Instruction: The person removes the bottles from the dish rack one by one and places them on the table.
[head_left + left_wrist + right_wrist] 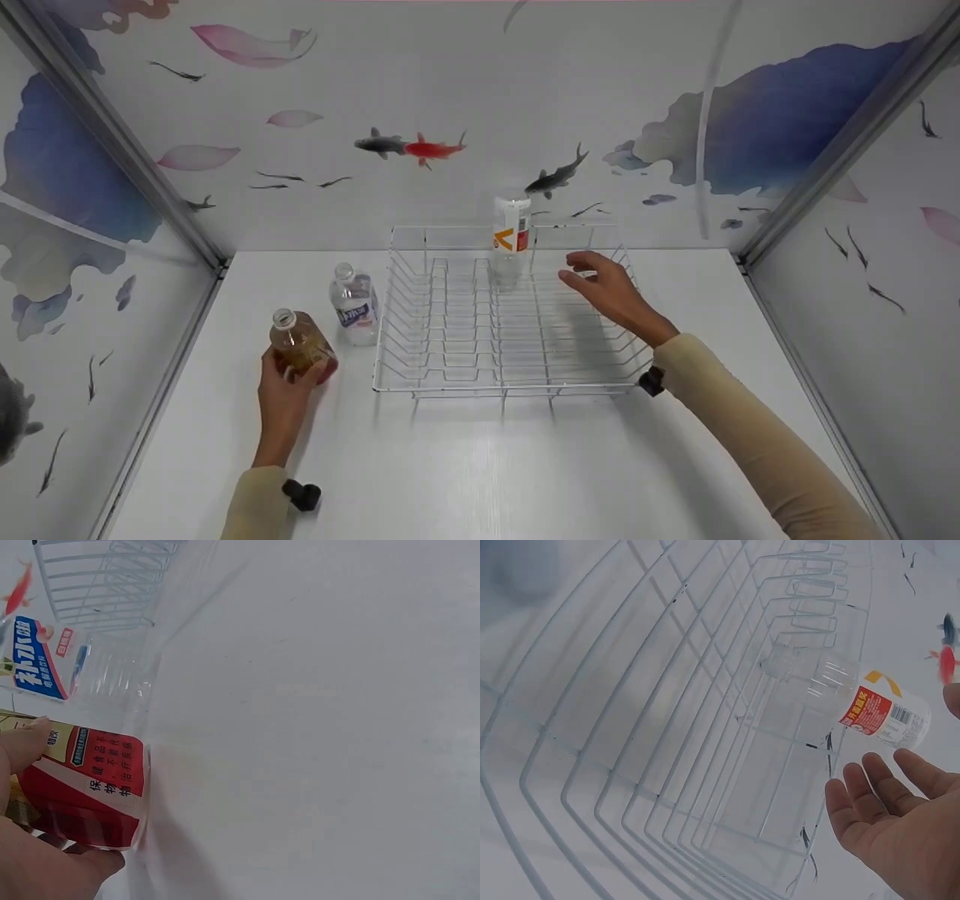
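My left hand (289, 390) grips an uncapped plastic bottle (304, 346) on the table, left of the rack. This bottle looks amber in the head view, and its red and yellow label (82, 784) shows in the left wrist view. Just behind it stands a clear bottle (356, 304) with a blue and white label, also capless. Inside the white wire dish rack (450, 388), another clear bottle (512, 232) with a white, orange and red label stands neck down near the back. My right hand (611, 292) hovers over the rack's right side, fingers apart from that bottle (874, 705), holding nothing.
A white table (450, 472) carries the rack and bottles. Printed panels with painted fish enclose the back and both sides, the back wall (480, 90) rising right behind the rack. Metal corner posts (142, 142) run up at left and right.
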`<action>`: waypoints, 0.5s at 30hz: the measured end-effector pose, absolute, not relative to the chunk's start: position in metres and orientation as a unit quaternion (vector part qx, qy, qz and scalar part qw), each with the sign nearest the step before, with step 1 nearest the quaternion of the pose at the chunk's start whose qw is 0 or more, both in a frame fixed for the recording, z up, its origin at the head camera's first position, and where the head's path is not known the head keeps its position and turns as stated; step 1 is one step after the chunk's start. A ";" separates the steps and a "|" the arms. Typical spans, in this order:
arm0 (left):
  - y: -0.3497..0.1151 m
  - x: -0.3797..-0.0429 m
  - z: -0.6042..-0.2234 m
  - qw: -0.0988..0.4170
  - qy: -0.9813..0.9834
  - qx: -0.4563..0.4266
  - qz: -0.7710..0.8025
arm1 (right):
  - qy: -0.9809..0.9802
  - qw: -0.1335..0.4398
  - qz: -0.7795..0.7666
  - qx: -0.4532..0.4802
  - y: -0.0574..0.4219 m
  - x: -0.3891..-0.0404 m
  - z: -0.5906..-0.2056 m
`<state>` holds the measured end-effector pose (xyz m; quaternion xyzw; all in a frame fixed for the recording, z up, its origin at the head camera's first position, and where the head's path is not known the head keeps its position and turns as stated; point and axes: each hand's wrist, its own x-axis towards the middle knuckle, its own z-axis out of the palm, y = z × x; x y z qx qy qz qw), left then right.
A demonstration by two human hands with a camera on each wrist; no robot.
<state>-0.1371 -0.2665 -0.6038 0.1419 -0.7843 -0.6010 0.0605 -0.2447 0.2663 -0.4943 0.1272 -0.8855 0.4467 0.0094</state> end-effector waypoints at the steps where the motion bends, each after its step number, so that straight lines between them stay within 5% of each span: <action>1: -0.267 -0.136 -0.604 0.055 -0.784 0.142 -0.602 | -0.886 0.009 0.447 0.126 0.266 -0.245 -0.494; 15: -0.267 -0.095 -0.602 0.049 -0.811 0.167 -0.559 | -0.885 0.012 0.450 0.123 0.270 -0.245 -0.491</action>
